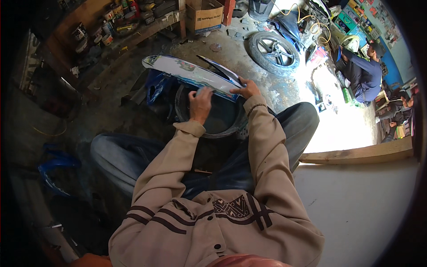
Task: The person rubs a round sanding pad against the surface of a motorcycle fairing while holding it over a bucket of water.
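- The panel (204, 76), long and white with coloured graphics, is slanted above the far part of the round dark basin (218, 135), between the person's knees.
- The right hand (250, 90) is closed on the right end of the panel; it pinches this end between thumb and fingers.
- The left hand (201, 106) has the fingers bent near the lower edge of the panel. Its fingertips are blurred, so I cannot tell if they pinch something or touch the surface.
- A blue part (156, 91) lies just beside the basin, on the left; a wheel (273, 52) lies on the floor farther away.
- The step in hand seems to be handwork on the panel's surface: one hand supports, the other works.
- In my judgement, the next move calls for a steady right hand and a light, even touch from the left.
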The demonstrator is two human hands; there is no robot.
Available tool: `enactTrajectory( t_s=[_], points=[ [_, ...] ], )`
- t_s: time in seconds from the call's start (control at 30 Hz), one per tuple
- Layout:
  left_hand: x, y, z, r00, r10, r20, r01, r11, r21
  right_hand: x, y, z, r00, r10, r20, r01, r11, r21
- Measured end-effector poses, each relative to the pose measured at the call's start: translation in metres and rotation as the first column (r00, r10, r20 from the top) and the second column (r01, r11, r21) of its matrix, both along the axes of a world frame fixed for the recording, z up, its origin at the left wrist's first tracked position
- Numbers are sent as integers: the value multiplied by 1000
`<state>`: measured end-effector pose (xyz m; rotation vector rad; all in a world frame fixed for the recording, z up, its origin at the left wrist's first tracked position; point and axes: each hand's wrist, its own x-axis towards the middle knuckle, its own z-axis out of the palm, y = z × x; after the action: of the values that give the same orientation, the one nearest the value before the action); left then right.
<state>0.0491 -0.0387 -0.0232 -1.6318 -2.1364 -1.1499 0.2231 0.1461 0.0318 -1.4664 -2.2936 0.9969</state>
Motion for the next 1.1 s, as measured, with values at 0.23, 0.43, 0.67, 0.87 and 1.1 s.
enactTrajectory(
  t_s=[0.23, 0.43, 0.67, 0.87, 1.1],
  points=[
    [13, 4, 5, 985, -168, -40, 168, 986, -15, -4, 16, -11, 997, 46, 60, -47, 999, 10],
    [-26, -8, 10, 996, 66, 61, -69, 996, 52, -2, 21, -21, 994, 38, 105, -45, 997, 67],
    [31, -6, 2, 993, -102, -60, 102, 995, 0, 1, 11, -5, 996, 72, 51, -74, 996, 44],
    [21, -8, 8, 980, -196, 14, 197, 979, -59, 8, 6, -12, 995, 81, 59, -88, 989, 115],
    [-13, 0, 11, 999, 45, 25, -47, 997, 66, 12, 7, -21, 997, 77, 11, -78, 988, 131]
  ],
)
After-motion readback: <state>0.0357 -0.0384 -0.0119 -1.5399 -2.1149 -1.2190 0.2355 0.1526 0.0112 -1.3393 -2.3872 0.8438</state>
